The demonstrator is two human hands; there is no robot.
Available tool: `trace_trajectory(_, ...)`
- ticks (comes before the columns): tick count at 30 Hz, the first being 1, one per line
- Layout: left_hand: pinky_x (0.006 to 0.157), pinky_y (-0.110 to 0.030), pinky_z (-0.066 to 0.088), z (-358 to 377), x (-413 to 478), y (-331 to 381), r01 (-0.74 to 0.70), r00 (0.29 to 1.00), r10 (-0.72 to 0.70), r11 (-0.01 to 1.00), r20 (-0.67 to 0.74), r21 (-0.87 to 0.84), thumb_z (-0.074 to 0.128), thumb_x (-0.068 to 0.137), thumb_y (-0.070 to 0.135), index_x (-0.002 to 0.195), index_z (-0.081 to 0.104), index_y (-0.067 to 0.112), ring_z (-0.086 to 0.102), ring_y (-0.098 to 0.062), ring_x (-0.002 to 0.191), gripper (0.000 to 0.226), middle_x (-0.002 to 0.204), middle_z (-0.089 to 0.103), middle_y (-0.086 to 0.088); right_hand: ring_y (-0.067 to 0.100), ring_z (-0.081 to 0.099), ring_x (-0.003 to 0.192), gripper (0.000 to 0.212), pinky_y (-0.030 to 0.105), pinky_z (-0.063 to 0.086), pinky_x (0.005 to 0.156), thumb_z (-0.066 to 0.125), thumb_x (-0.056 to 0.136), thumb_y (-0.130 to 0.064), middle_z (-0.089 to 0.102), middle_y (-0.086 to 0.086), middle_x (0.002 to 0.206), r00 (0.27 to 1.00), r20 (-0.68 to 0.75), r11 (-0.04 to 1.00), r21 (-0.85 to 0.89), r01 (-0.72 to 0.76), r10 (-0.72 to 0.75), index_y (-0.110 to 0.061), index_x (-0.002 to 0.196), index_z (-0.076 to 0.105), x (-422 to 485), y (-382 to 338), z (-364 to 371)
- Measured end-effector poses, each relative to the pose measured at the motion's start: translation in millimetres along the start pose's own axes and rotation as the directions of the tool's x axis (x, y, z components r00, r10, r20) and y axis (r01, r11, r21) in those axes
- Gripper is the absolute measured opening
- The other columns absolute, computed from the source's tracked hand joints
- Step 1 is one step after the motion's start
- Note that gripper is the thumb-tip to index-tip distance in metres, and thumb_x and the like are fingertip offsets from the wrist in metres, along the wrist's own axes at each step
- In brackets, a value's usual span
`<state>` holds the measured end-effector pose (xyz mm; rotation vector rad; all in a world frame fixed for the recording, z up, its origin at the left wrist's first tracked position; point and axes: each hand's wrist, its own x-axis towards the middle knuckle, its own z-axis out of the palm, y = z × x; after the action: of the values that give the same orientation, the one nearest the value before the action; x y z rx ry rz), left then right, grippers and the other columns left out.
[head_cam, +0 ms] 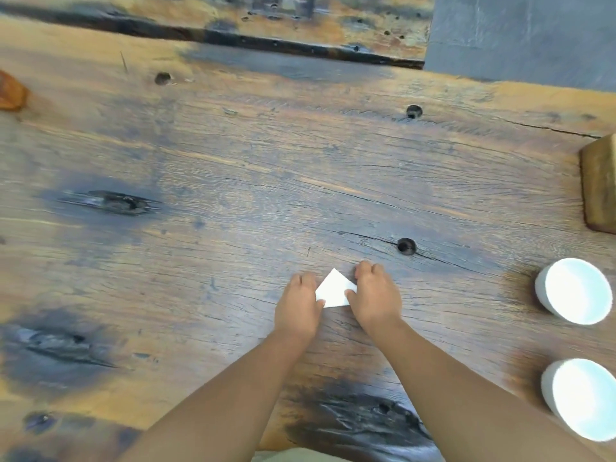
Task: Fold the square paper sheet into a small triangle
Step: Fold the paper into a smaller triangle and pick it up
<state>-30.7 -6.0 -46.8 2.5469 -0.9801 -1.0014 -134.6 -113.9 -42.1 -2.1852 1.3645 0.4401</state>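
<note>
Near two white bowls, left hand and right hand hold folded paper.

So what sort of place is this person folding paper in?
Probably a home or rustic workshop, though that's a guess. The paper lies on a weathered wooden table with knots and dark stains; a white bowl and a second bowl stand at its right side; a grey surface shows beyond.

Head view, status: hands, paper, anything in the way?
Left hand and right hand hold paper at its sides. Paper folded to small triangle. White bowls right, well apart.
</note>
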Motion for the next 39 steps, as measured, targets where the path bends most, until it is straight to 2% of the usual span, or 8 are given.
trace_trajectory(6, 0.086, -0.038, 0.05, 2, 1, -1, -0.002, 1.0, 0.001, 1.0, 0.019, 0.004, 0.068, 0.09, 0.022, 0.109, 0.053, 0.012, 0.055, -0.024, 0.105, 0.026, 0.117, 0.051, -0.005, 0.028, 0.052, 0.113, 0.033, 0.04, 0.045, 0.095, 0.065, 0.087, -0.023, 0.054, 0.008, 0.12, 0.999, 0.003, 0.999, -0.01, 0.035, -0.035, -0.011, 0.116, 0.057, -3, 3, 3)
trace_trajectory(11, 0.083, -0.038, 0.048, 6, -9, -3, -0.062, 0.998, 0.062, 0.998, 0.023, -0.022, 0.067, 0.087, 0.013, 0.092, 0.052, 0.015, 0.054, -0.022, 0.094, 0.016, 0.102, 0.054, -0.002, 0.026, 0.053, 0.106, 0.022, 0.038, 0.046, 0.09, 0.067, 0.083, -0.017, 0.057, 0.007, 0.11, 0.997, -0.002, 0.993, 0.093, 0.072, -0.072, -0.013, 0.102, 0.058, -11, 11, 7)
trace_trajectory(16, 0.072, -0.031, 0.046, 9, -17, 1, 0.072, 0.992, -0.043, 0.966, 0.122, -0.247, 0.064, 0.086, 0.006, 0.102, 0.056, 0.016, 0.059, -0.019, 0.08, 0.021, 0.084, 0.061, 0.001, 0.021, 0.055, 0.106, 0.042, 0.036, 0.047, 0.087, 0.07, 0.082, -0.016, 0.056, 0.005, 0.115, 0.994, 0.065, 0.966, 0.251, 0.068, -0.086, -0.015, 0.12, 0.053, -14, 18, 5)
trace_trajectory(22, 0.062, -0.019, 0.044, -9, -19, 1, 0.109, 0.978, -0.015, 0.888, 0.208, -0.446, 0.063, 0.085, 0.001, 0.083, 0.068, 0.021, 0.06, -0.01, 0.065, 0.02, 0.073, 0.068, 0.007, 0.021, 0.062, 0.105, 0.04, 0.038, 0.049, 0.095, 0.07, 0.083, -0.008, 0.066, 0.007, 0.118, 0.958, 0.236, 0.899, 0.435, 0.044, -0.161, -0.011, 0.122, 0.062, -14, 26, -22)
trace_trajectory(26, 0.063, -0.027, 0.049, -37, -28, 7, 0.125, 0.961, 0.03, 0.841, 0.276, -0.526, 0.057, 0.09, -0.002, 0.085, 0.064, 0.018, 0.067, -0.017, 0.068, 0.022, 0.087, 0.073, -0.005, 0.016, 0.058, 0.068, 0.007, 0.03, 0.045, 0.063, 0.072, 0.084, -0.008, 0.065, 0.008, 0.085, 0.924, 0.313, 0.813, 0.582, -0.003, -0.22, -0.008, 0.088, 0.067, -30, 29, -47)
trace_trajectory(30, 0.057, -0.02, 0.051, -68, -44, 16, 0.111, 0.944, 0.097, 0.805, 0.314, -0.583, 0.054, 0.094, -0.002, 0.101, 0.063, 0.006, 0.072, -0.014, 0.072, 0.014, 0.094, 0.074, -0.008, 0.022, 0.054, 0.071, 0.008, 0.036, 0.041, 0.067, 0.07, 0.086, -0.008, 0.062, 0.011, 0.081, 0.947, 0.237, 0.745, 0.667, 0.003, -0.217, -0.003, 0.087, 0.064, -53, 25, -70)
trace_trajectory(35, 0.074, -0.032, 0.05, -108, -67, 37, -0.019, 0.923, 0.228, 0.831, 0.309, -0.556, 0.06, 0.094, 0.008, 0.106, 0.068, 0.007, 0.066, -0.021, 0.079, 0.014, 0.1, 0.074, -0.021, 0.0, 0.043, 0.045, 0.012, 0.018, 0.031, 0.047, 0.068, 0.089, -0.009, 0.054, -0.008, 0.058, 0.959, 0.112, 0.701, 0.705, 0.108, -0.26, -0.012, 0.08, 0.059, -85, 13, -104)
trace_trajectory(39, 0.064, -0.028, 0.051, -149, -82, 72, -0.187, 0.905, 0.362, 0.809, 0.222, -0.558, 0.058, 0.096, 0.01, 0.101, 0.07, 0.006, 0.068, -0.019, 0.068, 0.013, 0.082, 0.075, -0.017, 0.007, 0.052, 0.057, 0.007, 0.024, 0.038, 0.057, 0.068, 0.088, -0.011, 0.061, -0.003, 0.068, 0.957, -0.028, 0.682, 0.696, 0.226, -0.289, -0.014, 0.088, 0.061, -107, -3, -147)
